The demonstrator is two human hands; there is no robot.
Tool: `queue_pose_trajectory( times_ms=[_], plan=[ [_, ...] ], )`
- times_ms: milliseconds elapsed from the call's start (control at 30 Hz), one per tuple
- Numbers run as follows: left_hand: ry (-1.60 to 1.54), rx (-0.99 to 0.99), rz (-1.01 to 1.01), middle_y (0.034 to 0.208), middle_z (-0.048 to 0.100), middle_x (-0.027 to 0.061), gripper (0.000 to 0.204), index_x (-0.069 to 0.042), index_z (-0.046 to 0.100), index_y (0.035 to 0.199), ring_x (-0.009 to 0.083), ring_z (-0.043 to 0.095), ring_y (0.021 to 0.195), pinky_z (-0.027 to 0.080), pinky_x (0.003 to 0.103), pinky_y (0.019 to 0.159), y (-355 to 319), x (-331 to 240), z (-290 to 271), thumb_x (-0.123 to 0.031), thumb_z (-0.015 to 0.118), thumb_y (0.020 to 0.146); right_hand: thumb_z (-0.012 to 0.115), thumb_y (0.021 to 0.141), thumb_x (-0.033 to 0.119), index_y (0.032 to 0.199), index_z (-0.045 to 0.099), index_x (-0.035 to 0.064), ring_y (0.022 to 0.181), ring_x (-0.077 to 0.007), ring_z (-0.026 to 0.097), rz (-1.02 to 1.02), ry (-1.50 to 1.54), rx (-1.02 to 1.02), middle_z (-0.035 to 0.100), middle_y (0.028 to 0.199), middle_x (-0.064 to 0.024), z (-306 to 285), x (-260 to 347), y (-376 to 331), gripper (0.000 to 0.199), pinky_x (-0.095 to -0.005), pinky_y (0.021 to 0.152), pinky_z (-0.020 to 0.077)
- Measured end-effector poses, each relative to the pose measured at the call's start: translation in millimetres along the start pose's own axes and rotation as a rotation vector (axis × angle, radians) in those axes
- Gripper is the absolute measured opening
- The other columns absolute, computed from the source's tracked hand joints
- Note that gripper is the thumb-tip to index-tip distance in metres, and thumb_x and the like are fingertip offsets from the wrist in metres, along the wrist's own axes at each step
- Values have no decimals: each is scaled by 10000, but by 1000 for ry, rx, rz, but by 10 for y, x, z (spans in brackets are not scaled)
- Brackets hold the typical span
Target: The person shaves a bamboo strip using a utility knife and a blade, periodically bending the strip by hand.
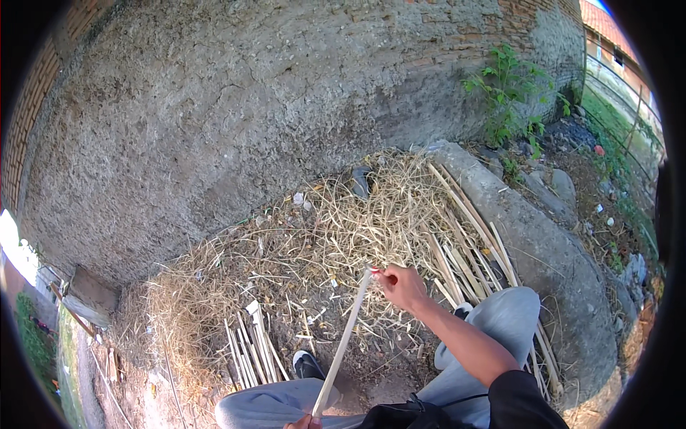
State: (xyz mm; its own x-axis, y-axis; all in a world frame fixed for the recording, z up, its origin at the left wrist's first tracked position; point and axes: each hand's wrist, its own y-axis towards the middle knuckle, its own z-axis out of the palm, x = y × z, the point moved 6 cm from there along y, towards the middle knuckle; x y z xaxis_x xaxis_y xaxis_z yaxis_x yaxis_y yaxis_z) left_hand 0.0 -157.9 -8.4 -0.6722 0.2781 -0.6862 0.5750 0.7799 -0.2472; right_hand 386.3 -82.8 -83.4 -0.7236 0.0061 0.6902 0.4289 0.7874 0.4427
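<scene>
A long pale bamboo strip slants up from my lap, its far end over the shavings. At the lower edge my left hand is closed round its near end; only part of that hand shows. My right hand is closed in a pinch beside the strip's far end. Something small and red shows at its fingertips, touching or very near the strip; its kind cannot be made out. Left of my foot lies a group of split strips, and more strips lie by my right knee.
Curled shavings cover the ground up to a rough plastered wall. A concrete ledge runs along the right, with longer strips against it. A dark object lies near the wall, and a green plant grows at its foot.
</scene>
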Motion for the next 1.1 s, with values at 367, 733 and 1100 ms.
queue_pose_trajectory(
  times_ms=[367,733,1100],
  plan=[
    [-506,52,-703,555,384,-62,360,-162,519,778,62,297,395,240,244,357,-13,717,-27,-417,443,1020,655,937,255,854,641,10,529,-110,532,380,484,217,633,675,-62,264,250,-147,259,-299,489,399],
    [-688,211,-548,521,342,-35,392,-146,526,811,83,296,382,216,263,355,487,765,484,-446,391,1024,604,952,354,906,635,84,509,-237,608,-136,202,407,664,704,-83,236,1029,-593,276,-386,494,481],
    [-4,18,237,742,556,160,36,-42,543,868,344,526,568,391,446,476,470,182,162,-50,575,853,595,954,328,903,655,121,436,-187,537,-266,88,255,649,688,-61,219,1018,-591,222,-334,394,446]
  ],
)
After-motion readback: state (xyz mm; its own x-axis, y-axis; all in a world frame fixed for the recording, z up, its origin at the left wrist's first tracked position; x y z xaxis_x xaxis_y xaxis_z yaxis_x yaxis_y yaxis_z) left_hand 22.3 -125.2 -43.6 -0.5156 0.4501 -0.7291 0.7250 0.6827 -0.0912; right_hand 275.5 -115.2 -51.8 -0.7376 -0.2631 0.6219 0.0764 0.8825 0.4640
